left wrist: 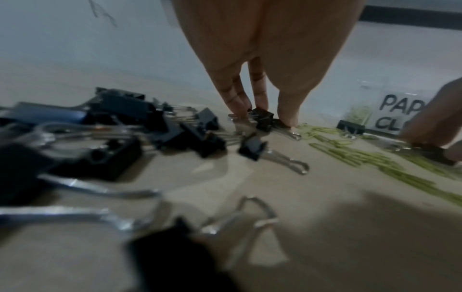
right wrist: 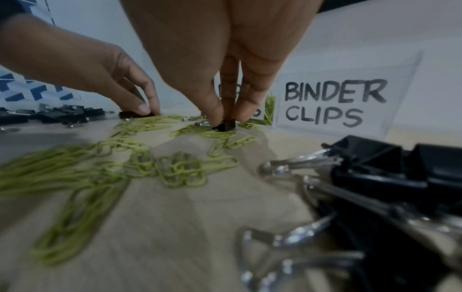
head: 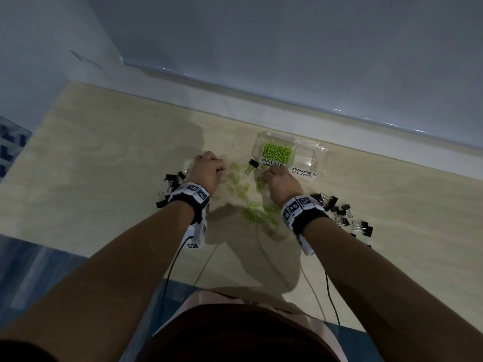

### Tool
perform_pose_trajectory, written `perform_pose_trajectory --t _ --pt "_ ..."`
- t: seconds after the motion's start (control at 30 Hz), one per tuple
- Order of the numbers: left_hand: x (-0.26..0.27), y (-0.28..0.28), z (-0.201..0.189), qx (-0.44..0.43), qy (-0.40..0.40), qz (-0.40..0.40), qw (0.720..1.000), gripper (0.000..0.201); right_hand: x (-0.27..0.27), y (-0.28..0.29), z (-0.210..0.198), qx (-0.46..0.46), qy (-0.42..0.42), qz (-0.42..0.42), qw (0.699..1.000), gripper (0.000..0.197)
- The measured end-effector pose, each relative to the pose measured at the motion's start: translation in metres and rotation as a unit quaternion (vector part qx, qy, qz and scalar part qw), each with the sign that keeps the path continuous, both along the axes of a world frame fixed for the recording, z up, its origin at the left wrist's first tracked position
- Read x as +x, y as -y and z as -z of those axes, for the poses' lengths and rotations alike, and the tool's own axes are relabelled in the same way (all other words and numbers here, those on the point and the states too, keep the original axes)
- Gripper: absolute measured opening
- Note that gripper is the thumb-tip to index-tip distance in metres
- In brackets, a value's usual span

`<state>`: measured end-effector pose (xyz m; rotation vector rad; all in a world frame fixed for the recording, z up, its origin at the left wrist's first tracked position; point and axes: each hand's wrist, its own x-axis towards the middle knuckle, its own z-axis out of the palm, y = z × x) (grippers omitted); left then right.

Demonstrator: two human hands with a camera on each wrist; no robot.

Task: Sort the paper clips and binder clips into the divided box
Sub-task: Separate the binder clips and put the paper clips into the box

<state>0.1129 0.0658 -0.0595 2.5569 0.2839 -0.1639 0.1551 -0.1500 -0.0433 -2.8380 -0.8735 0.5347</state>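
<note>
A clear divided box (head: 321, 158) stands at the back of the table; its compartment labelled PAPER CLIPS holds green paper clips (head: 277, 152), and the one labelled BINDER CLIPS (right wrist: 335, 102) shows nothing inside. Loose green paper clips (head: 251, 202) lie scattered between my hands. My left hand (head: 206, 171) pinches a small black binder clip (left wrist: 262, 118) on the table, beside a heap of black binder clips (left wrist: 140, 126). My right hand (head: 279, 182) pinches another black binder clip (right wrist: 226, 124) among the paper clips, just in front of the box.
One more black binder clip (head: 253, 164) lies left of the box. A second heap of binder clips (head: 342, 210) sits by my right wrist. A white wall ledge (head: 287, 82) runs behind the wooden table (head: 104, 152). Wrist cables trail toward my body.
</note>
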Motion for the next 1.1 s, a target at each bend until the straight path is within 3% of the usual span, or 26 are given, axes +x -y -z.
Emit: perform_pose_trajectory --t 0.13,0.3,0.47,0.6,0.73,0.87,0.97,1.1 --pt "-0.006 -0.017 0.002 0.046 -0.001 -0.009 0.999 0.012 0.004 0.007 0.002 -0.008 -0.014 -0.020 1.000 0.049" --pt "0.014 0.015 -0.011 0.038 0.025 0.068 0.997 0.021 0.001 0.014 0.002 0.006 0.002 -0.034 0.999 0.045" --pt "0.046 0.064 -0.017 0.028 -0.026 0.052 0.998 0.036 -0.014 0.043 -0.002 0.038 0.043 0.014 0.998 0.037" --pt "0.053 0.075 -0.012 0.013 -0.037 0.031 0.999 0.026 -0.024 0.083 -0.004 0.019 0.056 0.074 0.995 0.031" --pt "0.048 0.062 -0.013 0.004 0.002 0.016 1.000 0.021 -0.027 0.085 -0.006 0.021 0.072 0.058 0.996 0.027" --pt "0.042 0.020 -0.016 0.028 0.042 -0.017 0.999 0.024 -0.023 0.047 -0.011 0.067 0.049 0.010 0.996 0.043" --pt "0.035 -0.007 -0.016 0.110 0.011 0.020 0.994 0.030 -0.016 0.023 -0.006 0.048 0.004 0.004 0.999 0.056" --pt "0.026 -0.002 -0.011 0.110 0.003 0.141 0.984 0.043 -0.016 0.014 0.000 0.045 -0.001 0.017 0.999 0.057"
